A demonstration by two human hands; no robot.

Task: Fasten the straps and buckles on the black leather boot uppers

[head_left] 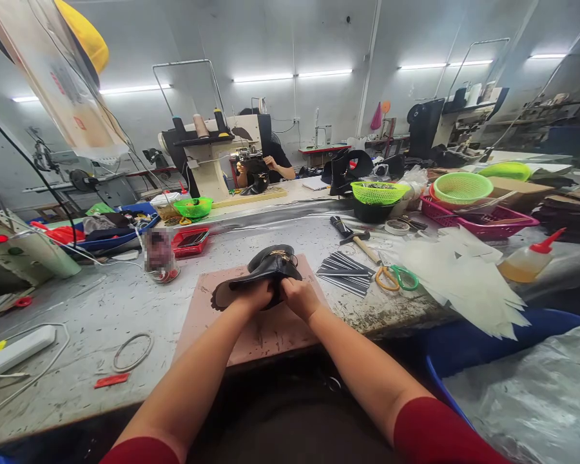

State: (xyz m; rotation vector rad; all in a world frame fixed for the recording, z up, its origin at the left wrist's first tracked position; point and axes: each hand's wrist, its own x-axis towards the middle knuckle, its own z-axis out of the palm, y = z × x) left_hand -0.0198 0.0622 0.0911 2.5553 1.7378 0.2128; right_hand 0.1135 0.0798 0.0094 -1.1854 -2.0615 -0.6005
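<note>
A black leather shoe upper (270,261) with a gold-coloured trim piece is held up over a pinkish board (188,332) on the workbench. My left hand (258,295) reaches into the upper's underside, its fingers partly hidden by the black leather. Beside it, my right hand (297,295) is closed, pinching the near edge of the same upper. Dark strips with white edges (345,274) lie just right of the board. Beyond them are a hammer (360,245) and scissors with orange and green handles (397,277).
White sheet pieces (459,270) overhang the bench edge at right, near a glue bottle (529,258). Green baskets (379,192) and a magenta tray (483,222) stand behind. A red tray (191,241) sits left. Across the bench, a person works at a sewing machine (207,154).
</note>
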